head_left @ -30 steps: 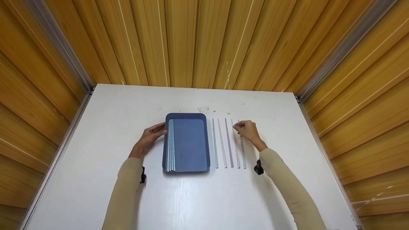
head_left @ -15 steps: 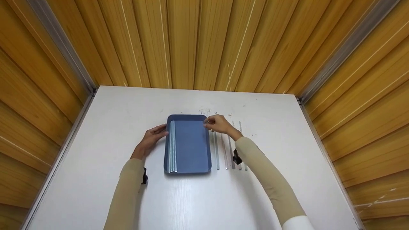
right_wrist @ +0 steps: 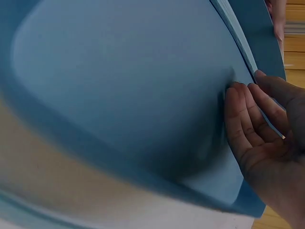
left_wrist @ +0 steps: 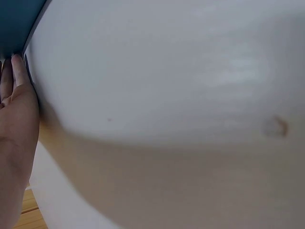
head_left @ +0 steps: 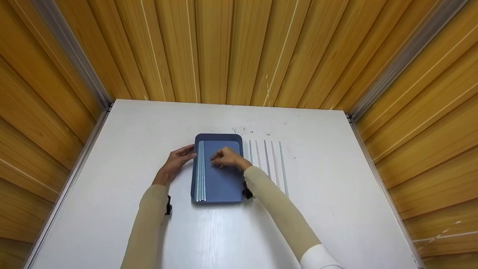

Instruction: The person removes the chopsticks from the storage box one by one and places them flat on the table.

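A blue rectangular tray (head_left: 226, 186) lies on the white table, with several thin pale-blue rods (head_left: 201, 175) side by side along its left wall. My left hand (head_left: 177, 160) rests against the tray's left side, its fingers fairly straight along the outer wall. Inside the tray, over the bare floor just right of the rods, is my right hand (head_left: 227, 157). In the right wrist view its thumb overlaps the rod bundle (right_wrist: 238, 33), and the slightly bent fingers hold nothing.
Several more thin rods (head_left: 282, 164) in pale blue, pinkish and violet tones lie spaced out on the table right of the tray; my right forearm passes over them. A wood-patterned wall (head_left: 209, 52) rises behind the table (head_left: 149, 123).
My right hand has moved left from the rods on the table, across the tray's right rim, to the rods inside. The left hand has stayed at the tray's side.
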### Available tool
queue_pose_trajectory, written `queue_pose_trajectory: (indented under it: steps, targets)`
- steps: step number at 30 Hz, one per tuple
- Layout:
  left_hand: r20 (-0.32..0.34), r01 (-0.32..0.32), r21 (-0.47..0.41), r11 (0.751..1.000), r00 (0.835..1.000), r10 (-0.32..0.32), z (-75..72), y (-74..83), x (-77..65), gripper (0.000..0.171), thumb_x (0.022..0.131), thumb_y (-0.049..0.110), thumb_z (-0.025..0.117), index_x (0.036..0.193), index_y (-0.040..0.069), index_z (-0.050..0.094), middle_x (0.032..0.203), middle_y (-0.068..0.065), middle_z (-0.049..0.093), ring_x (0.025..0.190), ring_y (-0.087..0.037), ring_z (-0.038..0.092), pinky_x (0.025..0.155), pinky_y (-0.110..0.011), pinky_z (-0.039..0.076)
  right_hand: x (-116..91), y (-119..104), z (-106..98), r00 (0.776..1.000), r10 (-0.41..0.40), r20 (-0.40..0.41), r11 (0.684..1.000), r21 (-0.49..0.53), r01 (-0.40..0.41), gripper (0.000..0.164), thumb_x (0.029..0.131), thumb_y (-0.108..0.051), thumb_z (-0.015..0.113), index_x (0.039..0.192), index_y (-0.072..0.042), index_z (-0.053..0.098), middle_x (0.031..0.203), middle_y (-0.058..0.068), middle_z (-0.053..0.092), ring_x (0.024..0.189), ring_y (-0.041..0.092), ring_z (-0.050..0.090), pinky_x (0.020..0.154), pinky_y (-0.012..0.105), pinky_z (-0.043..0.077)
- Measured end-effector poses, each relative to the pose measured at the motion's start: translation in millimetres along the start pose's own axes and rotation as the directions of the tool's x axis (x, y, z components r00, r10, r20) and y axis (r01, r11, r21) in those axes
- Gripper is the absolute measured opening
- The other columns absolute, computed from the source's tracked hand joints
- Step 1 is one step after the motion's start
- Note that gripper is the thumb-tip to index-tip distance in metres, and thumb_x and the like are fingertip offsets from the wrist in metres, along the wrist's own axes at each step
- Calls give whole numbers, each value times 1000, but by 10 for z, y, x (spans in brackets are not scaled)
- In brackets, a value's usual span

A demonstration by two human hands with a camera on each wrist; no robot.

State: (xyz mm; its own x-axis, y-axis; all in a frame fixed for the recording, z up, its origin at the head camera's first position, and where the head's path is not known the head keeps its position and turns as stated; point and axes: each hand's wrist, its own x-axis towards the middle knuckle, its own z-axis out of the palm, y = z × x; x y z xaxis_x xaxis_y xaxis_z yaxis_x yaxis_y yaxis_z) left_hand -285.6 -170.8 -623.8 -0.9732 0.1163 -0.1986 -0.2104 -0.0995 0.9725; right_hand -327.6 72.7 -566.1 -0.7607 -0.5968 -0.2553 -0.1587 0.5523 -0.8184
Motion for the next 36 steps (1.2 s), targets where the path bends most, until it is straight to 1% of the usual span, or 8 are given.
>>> queue_pose_trajectory:
  steps: [5, 8, 11, 16, 22, 28, 31, 36]
  targets:
    - [13, -4, -1, 1000, 1000, 4, 15, -20, 6, 59, 98, 11, 69, 152, 1, 46, 159, -18, 44, 151, -29, 39, 126, -39, 34, 37, -47, 138, 998, -6, -55, 999, -33, 5, 24, 93, -4, 70, 112, 11, 71, 103, 28, 75, 76, 21, 71, 67, 24, 61]
    - [10, -2, -9, 1000, 1000, 2, 22, -21, 3, 59, 97, 11, 70, 151, 2, 47, 158, -17, 46, 151, -28, 40, 126, -38, 35, 47, -67, 177, 996, -9, -83, 996, -91, 1, 26, 93, -9, 72, 111, 9, 73, 101, 25, 76, 70, 10, 63, 62, 16, 52]
    - [6, 8, -10, 1000, 1000, -8, 27, -15, -2, 60, 96, 14, 72, 151, 4, 49, 158, -15, 47, 151, -26, 41, 126, -37, 35, 55, -74, 211, 995, -3, -104, 993, -120, -9, 28, 92, -15, 74, 109, 8, 74, 98, 23, 77, 65, 4, 57, 58, 13, 44]
    - [2, 14, -3, 1000, 1000, -14, 27, 2, -1, 61, 96, 15, 73, 151, 5, 48, 159, -14, 46, 152, -25, 39, 126, -37, 34, 82, -65, 262, 988, 1, -153, 991, -129, -21, 30, 91, -18, 77, 107, 6, 73, 96, 21, 76, 61, 3, 54, 55, 13, 43]
    - [18, -1, -16, 1000, 1000, 1, 27, 12, 17, 60, 98, 12, 70, 152, 2, 46, 160, -17, 43, 153, -28, 37, 127, -39, 33, 117, -33, 327, 971, -26, -239, 980, -198, -22, 29, 88, -22, 78, 105, 3, 75, 92, 17, 76, 61, 4, 54, 56, 14, 42]
    - [0, 4, -42, 999, 1000, -4, 21, 8, 15, 60, 97, 9, 70, 151, 1, 47, 160, -18, 44, 152, -29, 38, 126, -39, 34, 126, -45, 373, 964, 9, -265, 977, -202, -65, 29, 88, -22, 79, 105, 1, 75, 92, 15, 76, 64, 6, 52, 57, 15, 40]
    - [0, 5, -38, 999, 1000, -5, 13, 13, 7, 60, 97, 11, 70, 152, 2, 47, 160, -17, 44, 152, -28, 38, 126, -39, 34, 131, -62, 387, 960, 21, -278, 978, -194, -78, 27, 88, -21, 79, 105, 0, 75, 93, 15, 76, 68, 8, 54, 59, 17, 42]
    - [5, 1, -22, 1000, 1000, -1, -21, 1, 9, 60, 97, 12, 71, 152, 3, 47, 160, -17, 44, 152, -28, 38, 126, -39, 35, 141, -84, 416, 953, 18, -302, 975, -206, -84, 26, 87, -20, 79, 103, 0, 75, 97, 14, 77, 75, 12, 59, 66, 22, 51]
